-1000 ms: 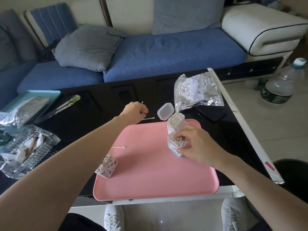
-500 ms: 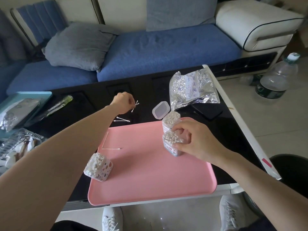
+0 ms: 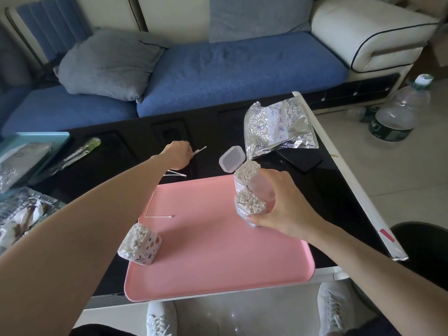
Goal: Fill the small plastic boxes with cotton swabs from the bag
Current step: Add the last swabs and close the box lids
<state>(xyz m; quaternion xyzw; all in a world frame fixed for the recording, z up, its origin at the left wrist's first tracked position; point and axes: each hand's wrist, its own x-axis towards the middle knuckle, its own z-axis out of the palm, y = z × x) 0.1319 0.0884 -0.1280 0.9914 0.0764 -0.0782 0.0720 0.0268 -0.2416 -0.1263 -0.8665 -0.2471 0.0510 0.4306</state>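
Note:
My right hand [image 3: 282,209] grips a small clear box [image 3: 249,207] packed with cotton swabs, at the right side of the pink tray [image 3: 218,263]. Just behind it stands a second full box [image 3: 246,173] with its lid [image 3: 232,158] flipped open. A third full box [image 3: 140,243] with a dotted pattern stands at the tray's left edge. My left hand [image 3: 178,154] reaches over the black table beyond the tray and pinches a few swabs [image 3: 200,150]. Loose swabs [image 3: 175,173] lie on the table, another swab [image 3: 158,216] on the tray. The silver foil bag [image 3: 278,127] lies at the back right.
A black phone [image 3: 303,158] lies under the bag's edge. At the left are a teal tray [image 3: 36,139], foil packets, a clear ridged dish [image 3: 21,212] and a green-tipped wrapped item [image 3: 77,151]. A blue sofa stands behind the table; a water bottle [image 3: 397,112] on the floor right.
My left hand picked loose swabs off the table and moved a little farther back. My right hand shifted from the top of the box to gripping its side.

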